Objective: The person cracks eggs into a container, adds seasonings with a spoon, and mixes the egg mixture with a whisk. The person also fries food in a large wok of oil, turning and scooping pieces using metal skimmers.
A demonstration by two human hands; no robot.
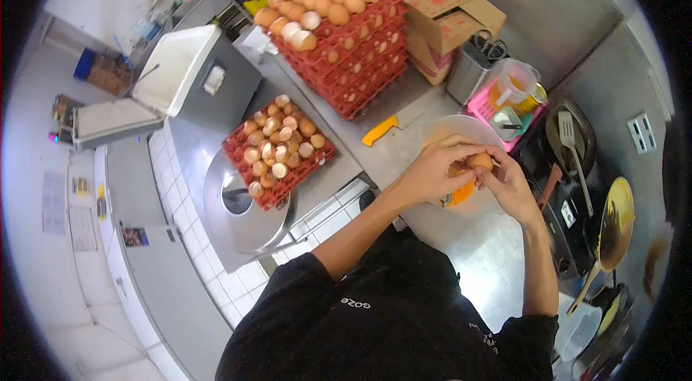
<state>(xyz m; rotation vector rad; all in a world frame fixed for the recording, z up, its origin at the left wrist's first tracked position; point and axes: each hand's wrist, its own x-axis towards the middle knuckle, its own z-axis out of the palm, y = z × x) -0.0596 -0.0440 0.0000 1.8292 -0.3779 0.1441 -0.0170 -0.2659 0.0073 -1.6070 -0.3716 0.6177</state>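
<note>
Both hands meet over a translucent bowl (440, 126) on the steel counter. Between the fingers of my left hand (438, 170) and my right hand (509, 185) is a brown egg (479, 161). Orange yolk shows in the bowl beneath them, partly hidden by the hands. Left of the bowl lies a yellow-handled knife (380, 131). A tall stack of red trays (360, 71) carries whole brown eggs, with a few open shells at its near corner. Another red tray (288, 183) is heaped with empty shells.
A cardboard box (450, 17), a metal container (470, 71) and a pink basket (481, 103) stand behind the bowl. Pans, a spatula (567, 132) and a stove are at the right. An open cooler (216, 85) stands at the left near a round sink (216, 208).
</note>
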